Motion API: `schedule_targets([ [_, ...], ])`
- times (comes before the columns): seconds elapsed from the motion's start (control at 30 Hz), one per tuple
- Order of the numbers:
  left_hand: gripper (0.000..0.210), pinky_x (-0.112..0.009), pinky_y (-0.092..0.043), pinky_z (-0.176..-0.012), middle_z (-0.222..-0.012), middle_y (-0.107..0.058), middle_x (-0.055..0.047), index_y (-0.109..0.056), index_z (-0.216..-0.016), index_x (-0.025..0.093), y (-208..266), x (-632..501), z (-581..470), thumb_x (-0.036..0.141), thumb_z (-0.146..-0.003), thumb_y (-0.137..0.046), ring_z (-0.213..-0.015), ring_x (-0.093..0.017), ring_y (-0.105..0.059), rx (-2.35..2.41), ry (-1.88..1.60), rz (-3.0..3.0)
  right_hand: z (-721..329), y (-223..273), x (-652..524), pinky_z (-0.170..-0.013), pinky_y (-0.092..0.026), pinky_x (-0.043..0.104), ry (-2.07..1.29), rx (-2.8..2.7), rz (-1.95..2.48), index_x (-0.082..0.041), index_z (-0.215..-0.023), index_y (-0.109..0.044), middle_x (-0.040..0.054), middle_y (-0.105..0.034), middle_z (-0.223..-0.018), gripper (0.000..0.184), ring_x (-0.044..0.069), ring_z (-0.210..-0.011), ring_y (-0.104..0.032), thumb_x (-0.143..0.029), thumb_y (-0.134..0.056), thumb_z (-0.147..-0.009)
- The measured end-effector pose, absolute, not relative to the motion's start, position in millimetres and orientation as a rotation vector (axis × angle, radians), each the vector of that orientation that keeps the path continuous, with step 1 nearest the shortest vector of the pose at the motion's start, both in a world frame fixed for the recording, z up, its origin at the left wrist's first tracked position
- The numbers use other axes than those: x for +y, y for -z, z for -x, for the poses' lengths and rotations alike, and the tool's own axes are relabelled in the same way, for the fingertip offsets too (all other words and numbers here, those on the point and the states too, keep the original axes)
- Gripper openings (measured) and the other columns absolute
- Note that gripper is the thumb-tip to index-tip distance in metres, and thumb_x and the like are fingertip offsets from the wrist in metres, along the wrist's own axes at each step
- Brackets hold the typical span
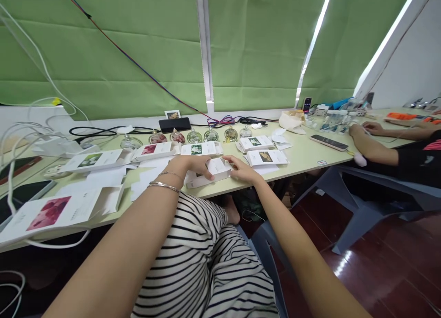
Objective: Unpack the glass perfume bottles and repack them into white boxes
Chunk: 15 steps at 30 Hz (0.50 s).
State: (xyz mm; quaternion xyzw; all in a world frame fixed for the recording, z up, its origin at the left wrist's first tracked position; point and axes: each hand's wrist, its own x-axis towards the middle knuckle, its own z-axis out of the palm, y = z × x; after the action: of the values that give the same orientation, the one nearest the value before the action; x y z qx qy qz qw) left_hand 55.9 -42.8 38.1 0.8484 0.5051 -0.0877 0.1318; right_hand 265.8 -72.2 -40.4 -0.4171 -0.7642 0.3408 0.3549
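Observation:
A small white carton (200, 182) lies at the table's front edge, its right end flaps standing up. My left hand (195, 164), with bangles at the wrist, grips the carton's left part from above, thumb on the near side. At the other end, my right hand (244, 170) has its fingers curled against the flaps. What the carton contains is hidden. Just behind it sits a carton with a green-and-white picture (203, 148). Several round glass bottles (211, 134) stand in a row farther back.
More picture cartons (90, 160) and white papers (103, 179) spread leftward; two cartons (267, 157) lie at right. A black phone (174, 124) and cables lie along the wall. Another phone (329, 142) lies near a co-worker's arm (375, 148). A blue plastic stool (344, 194) stands at right.

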Motion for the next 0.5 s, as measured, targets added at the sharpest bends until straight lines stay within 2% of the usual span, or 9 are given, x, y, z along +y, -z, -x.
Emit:
schedule_targets([
  [0.13, 0.098, -0.043, -0.034, -0.104, -0.148, -0.035, -0.014, -0.025, -0.146, 0.02, -13, -53, -43, 0.067, -0.065, -0.056, -0.131, -0.034, -0.037, 1.54, -0.018, -2.409, -262, 41, -71, -0.101, -0.038, 0.043, -0.798, -1.981, 1.182, -0.023, -0.133, -0.043, 0.0074, -0.047, -0.134, 0.069, 0.024, -0.119, -0.046, -0.01, -0.048, -0.065],
  [0.2, 0.088, -0.046, -0.027, -0.107, -0.148, -0.035, -0.013, -0.033, -0.143, 0.02, 2, -63, -37, 0.067, -0.071, -0.051, -0.133, -0.035, -0.032, 1.616, -0.231, -2.444, -260, 42, -70, -0.101, -0.038, 0.043, -0.775, -1.986, 1.204, -0.022, -0.132, -0.044, 0.0081, -0.048, -0.133, 0.066, 0.024, -0.117, -0.047, -0.011, -0.048, -0.067],
  [0.3, 0.068, -0.043, -0.023, -0.11, -0.144, -0.041, -0.009, -0.048, -0.132, 0.021, 16, -74, -31, 0.06, -0.077, -0.05, -0.132, -0.03, -0.034, 1.575, -0.515, -2.52, -259, 43, -67, -0.1, -0.039, 0.043, -0.739, -1.982, 1.202, -0.021, -0.13, -0.046, 0.0079, -0.05, -0.129, 0.062, 0.023, -0.112, -0.049, -0.013, -0.049, -0.068],
  [0.5, 0.063, -0.042, -0.025, -0.109, -0.144, -0.041, -0.008, -0.049, -0.13, 0.019, 23, -77, -30, 0.056, -0.078, -0.052, -0.129, -0.027, -0.038, 1.574, -0.737, -2.459, -258, 45, -65, -0.096, -0.042, 0.039, -0.742, -1.959, 1.22, -0.02, -0.128, -0.047, 0.0071, -0.053, -0.122, 0.06, 0.02, -0.101, -0.053, -0.011, -0.047, -0.069],
])
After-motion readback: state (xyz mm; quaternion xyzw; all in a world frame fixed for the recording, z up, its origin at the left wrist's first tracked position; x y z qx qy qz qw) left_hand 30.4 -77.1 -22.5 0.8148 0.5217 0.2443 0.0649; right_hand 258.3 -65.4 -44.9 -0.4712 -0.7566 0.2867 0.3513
